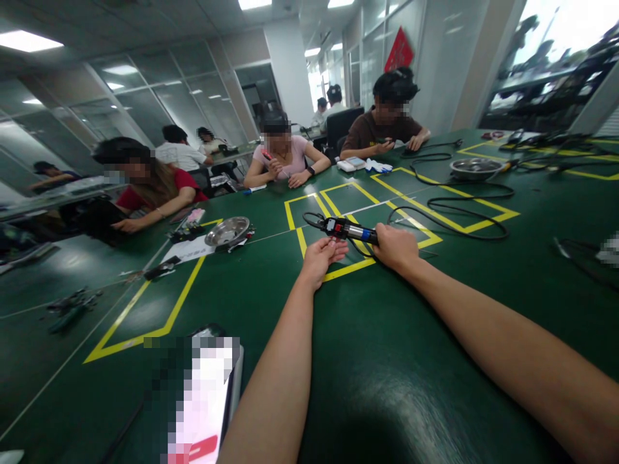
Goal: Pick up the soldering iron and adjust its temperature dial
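Note:
My right hand (pixel 396 246) is closed around the black handle of a corded-looking tool (pixel 358 233) with a blue band and a silver barrel. The barrel points left, and its far end meets a black block (pixel 334 227) with red and pale parts. Whether block and tool are one piece I cannot tell. A black cable (pixel 313 220) loops out at the block's left side. My left hand (pixel 322 258) is palm up just below the block, its fingers stretched out and apart. Contact between those fingertips and the block is unclear.
Yellow tape (pixel 351 269) marks rectangles on the green table (pixel 367 335). Metal bowls (pixel 227 232) (pixel 476 169) stand left and right. A long black cable (pixel 454 222) winds on the right. A phone (pixel 207 399) is near my left forearm. Several people sit across the table.

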`<state>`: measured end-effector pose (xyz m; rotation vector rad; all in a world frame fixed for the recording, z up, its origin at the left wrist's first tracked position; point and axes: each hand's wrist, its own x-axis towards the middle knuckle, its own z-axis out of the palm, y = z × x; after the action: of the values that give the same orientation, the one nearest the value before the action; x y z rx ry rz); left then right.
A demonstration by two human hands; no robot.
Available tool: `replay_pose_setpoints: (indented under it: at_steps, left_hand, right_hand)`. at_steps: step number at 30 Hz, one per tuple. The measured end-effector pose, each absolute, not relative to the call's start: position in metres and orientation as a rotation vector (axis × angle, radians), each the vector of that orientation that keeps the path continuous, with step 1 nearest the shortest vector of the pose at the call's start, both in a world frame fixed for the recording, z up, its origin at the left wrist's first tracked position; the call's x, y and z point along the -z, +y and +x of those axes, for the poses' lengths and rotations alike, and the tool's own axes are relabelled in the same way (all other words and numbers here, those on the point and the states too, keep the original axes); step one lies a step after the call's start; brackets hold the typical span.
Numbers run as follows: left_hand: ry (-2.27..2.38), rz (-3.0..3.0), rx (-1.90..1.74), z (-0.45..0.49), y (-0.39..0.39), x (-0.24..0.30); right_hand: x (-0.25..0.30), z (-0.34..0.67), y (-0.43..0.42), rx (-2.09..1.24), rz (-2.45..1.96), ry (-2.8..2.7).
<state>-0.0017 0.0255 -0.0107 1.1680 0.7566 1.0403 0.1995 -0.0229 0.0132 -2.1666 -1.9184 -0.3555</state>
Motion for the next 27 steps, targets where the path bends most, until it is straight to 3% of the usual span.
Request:
replay_pose_setpoints:
  at_steps: [27]
  left_hand:
    - [0.758,1.15,-1.197,-0.0017,0.0275,0.0137]
  right_hand:
    - [-0.0155,0.1995,-0.0241,0.378,-2.156,-1.907]
